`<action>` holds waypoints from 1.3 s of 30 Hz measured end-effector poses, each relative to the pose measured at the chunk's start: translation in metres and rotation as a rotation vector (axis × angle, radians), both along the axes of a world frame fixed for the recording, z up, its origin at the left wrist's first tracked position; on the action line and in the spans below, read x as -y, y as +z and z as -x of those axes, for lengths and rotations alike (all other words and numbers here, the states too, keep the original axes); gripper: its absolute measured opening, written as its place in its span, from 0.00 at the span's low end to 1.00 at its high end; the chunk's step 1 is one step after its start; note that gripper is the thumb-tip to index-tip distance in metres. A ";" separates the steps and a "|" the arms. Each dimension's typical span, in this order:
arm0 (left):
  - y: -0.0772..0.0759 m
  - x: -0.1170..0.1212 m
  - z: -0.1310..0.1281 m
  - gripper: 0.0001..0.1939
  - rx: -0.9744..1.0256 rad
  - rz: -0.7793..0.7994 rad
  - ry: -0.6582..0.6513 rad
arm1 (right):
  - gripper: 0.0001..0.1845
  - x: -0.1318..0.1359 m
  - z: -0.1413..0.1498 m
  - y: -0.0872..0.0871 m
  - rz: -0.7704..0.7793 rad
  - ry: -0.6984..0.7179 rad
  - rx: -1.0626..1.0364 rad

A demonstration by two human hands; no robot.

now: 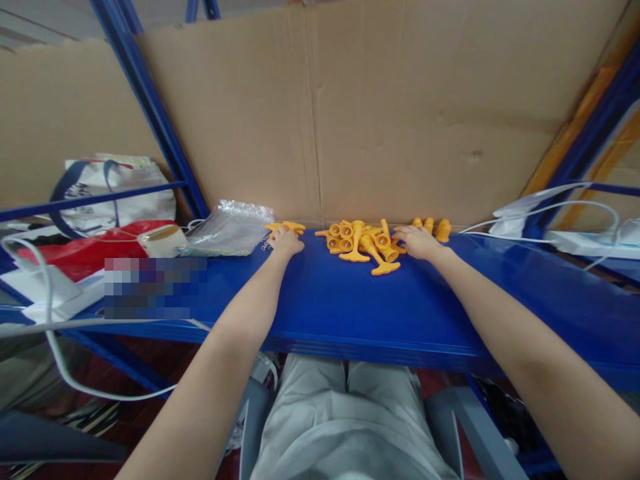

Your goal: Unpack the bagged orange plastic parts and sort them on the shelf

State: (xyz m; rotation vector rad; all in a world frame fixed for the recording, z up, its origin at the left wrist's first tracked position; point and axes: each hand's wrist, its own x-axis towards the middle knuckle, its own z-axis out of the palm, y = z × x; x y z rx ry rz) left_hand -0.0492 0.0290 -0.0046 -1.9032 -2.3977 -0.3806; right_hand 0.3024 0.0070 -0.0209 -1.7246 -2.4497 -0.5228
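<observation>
Both my arms reach forward over a blue shelf (350, 307). My left hand (285, 241) rests at the back of the shelf with its fingers curled on a flat orange plastic part (286, 227). My right hand (416, 241) lies at the right side of a pile of several orange T-shaped plastic parts (360, 243), its fingers bent down onto them. Three more orange parts (434, 228) stand just behind my right hand, against the cardboard.
A brown cardboard sheet (380, 113) backs the shelf. Clear plastic bags (227, 228) lie left of my left hand, beside a tape roll (161, 240) and a red bag (85, 252). White cables (545, 213) run at the right. Blue rack posts (150, 107) frame the space.
</observation>
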 end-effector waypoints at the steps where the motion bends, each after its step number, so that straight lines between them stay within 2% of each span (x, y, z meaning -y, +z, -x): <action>1: 0.000 0.000 0.000 0.32 0.004 -0.011 -0.006 | 0.28 -0.001 -0.001 -0.002 0.001 0.001 -0.009; 4: -0.002 -0.001 0.000 0.30 0.018 -0.064 -0.030 | 0.29 -0.003 -0.003 -0.006 0.008 0.005 -0.010; 7: -0.003 0.000 -0.001 0.25 0.030 -0.135 -0.063 | 0.23 -0.003 -0.002 -0.007 -0.034 0.074 0.016; 12: 0.006 0.009 -0.011 0.23 0.024 -0.337 -0.203 | 0.18 0.002 -0.001 -0.001 -0.118 0.161 0.031; 19: 0.021 0.033 -0.037 0.25 -0.040 -0.563 -0.563 | 0.22 0.007 0.003 0.009 -0.324 0.234 -0.051; 25: 0.014 0.049 -0.064 0.24 -0.105 -0.666 -0.936 | 0.22 0.013 0.023 0.023 -0.463 0.308 -0.096; 28: 0.009 0.054 -0.077 0.24 -0.145 -0.685 -1.066 | 0.22 0.017 0.037 0.029 -0.513 0.341 -0.088; 30: 0.006 0.055 -0.082 0.24 -0.154 -0.679 -1.090 | 0.21 0.019 0.045 0.032 -0.534 0.365 -0.069; 35: 0.005 0.053 -0.081 0.24 -0.146 -0.651 -1.048 | 0.22 0.024 0.059 0.032 -0.556 0.387 0.011; 39: 0.008 0.051 -0.078 0.20 -0.136 -0.641 -1.019 | 0.21 0.030 0.068 0.032 -0.568 0.375 0.101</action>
